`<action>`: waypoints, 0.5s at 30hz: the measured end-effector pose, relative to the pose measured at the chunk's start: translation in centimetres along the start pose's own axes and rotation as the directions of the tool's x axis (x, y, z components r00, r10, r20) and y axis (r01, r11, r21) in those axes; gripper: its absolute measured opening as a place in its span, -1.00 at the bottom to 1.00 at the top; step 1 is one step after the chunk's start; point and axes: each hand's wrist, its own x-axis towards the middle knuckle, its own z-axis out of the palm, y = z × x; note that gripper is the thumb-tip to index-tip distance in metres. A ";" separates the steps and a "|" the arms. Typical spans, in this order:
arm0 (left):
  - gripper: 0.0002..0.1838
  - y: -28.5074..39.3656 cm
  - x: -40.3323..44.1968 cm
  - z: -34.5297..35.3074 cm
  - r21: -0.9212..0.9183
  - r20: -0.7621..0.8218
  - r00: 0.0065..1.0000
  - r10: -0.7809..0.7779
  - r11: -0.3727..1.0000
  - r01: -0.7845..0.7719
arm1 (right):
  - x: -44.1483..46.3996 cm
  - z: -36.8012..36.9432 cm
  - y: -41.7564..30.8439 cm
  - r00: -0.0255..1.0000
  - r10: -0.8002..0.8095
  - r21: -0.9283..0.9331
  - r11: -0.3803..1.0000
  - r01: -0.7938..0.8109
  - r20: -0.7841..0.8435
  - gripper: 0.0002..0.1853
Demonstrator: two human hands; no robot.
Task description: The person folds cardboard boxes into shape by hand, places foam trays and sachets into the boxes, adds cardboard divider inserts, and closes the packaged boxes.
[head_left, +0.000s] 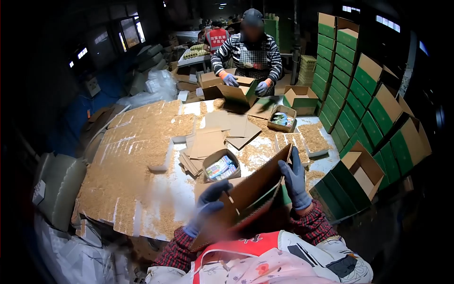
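In front of my chest I hold a green-and-brown cardboard box [250, 199], tilted and partly opened out, its brown inside facing up. My left hand [208, 208], in a blue-grey glove and a little blurred, grips the box's left edge. At the far right corner my right hand [295, 177] has its gloved thumb and fingers around the upright wall. Just beyond the box stands a small carton [205, 166] with colourful packets in it. Flat cardboard pieces [208, 142] lie stacked behind that carton. My body and the box's walls hide its lower part.
Trays of brown shredded filling [137, 161] cover the table's left side. Another packet carton [294, 124] sits farther back. Across the table a co-worker [248, 52] handles an open box [239, 97]. Green boxes [347, 61] stand in tall stacks on the right, with an open box [364, 175] nearby.
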 end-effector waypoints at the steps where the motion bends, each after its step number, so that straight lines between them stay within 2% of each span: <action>1: -0.42 1.0 0.3 1.1 -0.091 -0.120 0.988 0.094 0.990 -0.105 | 0.1 -1.1 0.4 0.997 -0.047 -0.018 0.999 0.048 0.069 -0.26; 2: -0.46 1.7 1.3 2.2 -0.079 -0.246 0.942 0.227 0.964 -0.253 | -0.1 -0.8 -1.2 0.986 -0.119 -0.120 0.984 0.133 0.112 -0.40; 3: -0.49 0.9 2.6 1.5 0.019 -0.346 0.876 0.335 0.936 -0.350 | 0.0 -0.4 -2.3 0.908 -0.153 -0.262 0.927 0.269 0.391 -0.43; 4: -0.52 0.1 3.7 0.8 0.126 -0.432 0.789 0.436 0.896 -0.426 | -0.3 0.0 -2.8 0.761 -0.115 -0.352 0.836 0.422 0.639 -0.46; 5: -0.53 0.0 4.7 1.6 0.542 -0.369 0.711 0.599 0.760 -0.359 | -1.1 0.4 -1.9 0.658 -0.021 -0.480 0.666 0.571 0.753 -0.46; 6: -0.54 0.4 5.4 2.7 0.853 -0.227 0.651 0.724 0.471 -0.226 | -1.9 0.6 -0.6 0.553 0.107 -0.536 0.456 0.711 0.826 -0.45; 7: -0.53 1.5 5.0 4.0 0.999 0.052 0.659 0.750 -0.033 -0.041 | -1.9 0.5 -0.1 0.552 0.124 -0.543 0.447 0.711 0.825 -0.35; 8: -0.52 1.4 5.1 4.2 0.956 0.288 0.764 0.577 -0.127 -0.265 | -1.4 0.1 0.6 0.554 0.118 -0.544 0.439 0.715 0.824 -0.35; 9: -0.50 1.2 5.0 4.4 0.858 0.512 0.784 0.352 -0.164 -0.486 | -1.3 -0.9 1.4 0.649 0.100 -0.312 0.924 0.220 0.754 -0.31; 10: -0.48 -0.8 6.4 3.5 0.733 0.681 0.732 0.031 -0.034 -0.680 | -1.5 -2.1 1.9 0.714 0.168 0.146 0.923 -0.356 0.680 -0.28; 11: -0.48 -3.4 6.4 2.6 0.766 0.642 0.749 -0.162 0.108 -0.634 | -0.8 -3.5 -0.6 0.776 0.066 0.046 0.992 -0.121 0.627 -0.26; 12: -0.47 -5.0 6.0 1.8 0.878 0.478 0.820 -0.314 0.190 -0.439 | -1.2 -4.8 -1.0 0.819 0.313 0.213 0.864 -0.455 0.482 -0.21; 14: -0.45 -5.3 6.9 1.4 0.874 0.484 0.822 -0.299 0.125 -0.470 | -3.4 -7.9 -3.4 0.670 0.036 0.221 0.930 -0.295 0.741 -0.09; 15: -0.45 -6.0 7.8 0.5 0.877 0.480 0.827 -0.293 0.126 -0.464 | -4.0 -8.0 -3.6 0.655 0.102 -0.052 0.994 -0.096 0.749 -0.03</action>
